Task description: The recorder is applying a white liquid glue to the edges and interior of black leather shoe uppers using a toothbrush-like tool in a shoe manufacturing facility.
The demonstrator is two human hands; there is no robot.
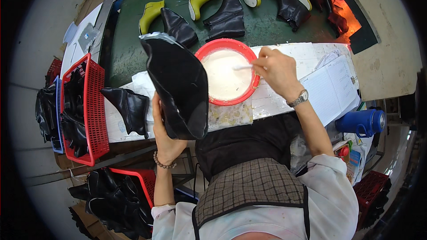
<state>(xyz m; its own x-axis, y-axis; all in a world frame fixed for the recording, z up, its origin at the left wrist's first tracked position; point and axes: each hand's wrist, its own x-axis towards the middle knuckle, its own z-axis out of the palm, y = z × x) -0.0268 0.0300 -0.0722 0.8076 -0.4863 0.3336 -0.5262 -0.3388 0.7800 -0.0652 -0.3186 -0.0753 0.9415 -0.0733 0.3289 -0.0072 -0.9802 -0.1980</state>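
Observation:
My left hand (166,146), a beaded bracelet on its wrist, is closed around the lower side of a black boot upper (175,80). The upper is tilted, and its far end shows a pale, whitish edge. Over a round red tub (205,51) of thick white liquid (224,82), my right hand (278,70) pinches a thin brush (243,67). The brush's whitish tip is above or in the liquid; I cannot tell which. Left of my left hand, another black boot upper (130,109) lies on the white worktop (278,102).
On a green surface (129,58) beyond are black uppers (227,18) and yellow-green boot lasts (199,2). Red baskets (95,106) of black pieces stand at left. An open notebook (331,86) and a blue flask (360,122) are at right. Orange light glows at the far right.

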